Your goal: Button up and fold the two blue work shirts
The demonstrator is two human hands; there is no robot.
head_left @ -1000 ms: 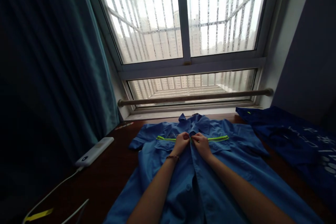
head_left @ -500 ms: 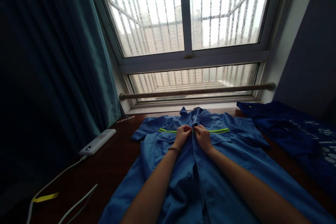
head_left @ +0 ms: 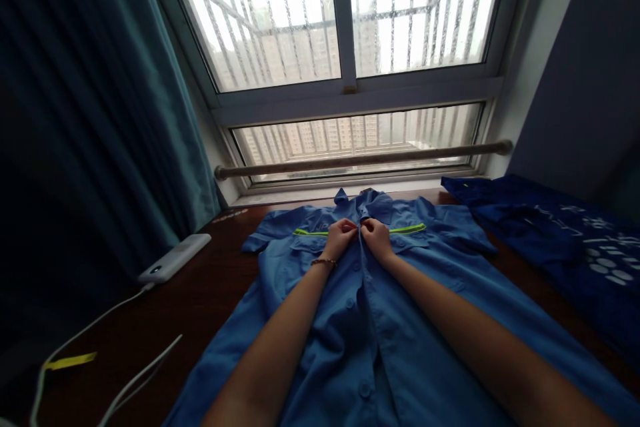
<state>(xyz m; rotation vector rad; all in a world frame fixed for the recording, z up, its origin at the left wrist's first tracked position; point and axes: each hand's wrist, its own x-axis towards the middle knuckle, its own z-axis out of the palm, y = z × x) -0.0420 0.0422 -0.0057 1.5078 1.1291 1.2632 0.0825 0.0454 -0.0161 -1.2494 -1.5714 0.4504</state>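
Observation:
A blue short-sleeved shirt lies front up on the dark wooden surface, collar toward the window, with a yellow-green stripe across its chest. At chest height my left hand pinches one side of the front opening; a beaded bracelet circles that wrist. Right beside it my right hand grips the edge of the other front panel, its fingertips almost meeting the left ones. Whatever button lies between the fingers is hidden. Lower down, the front hangs apart and a few buttons show along the left panel.
A darker blue garment with white print lies at the right. On the left are a white power strip, white cables and a yellow tag. Behind stand a curtain and a barred window with a rail.
The view has tilted down and shifted slightly, so everything sits a little higher and further left. Both hands stay at the same place on the shirt front, still pinching.

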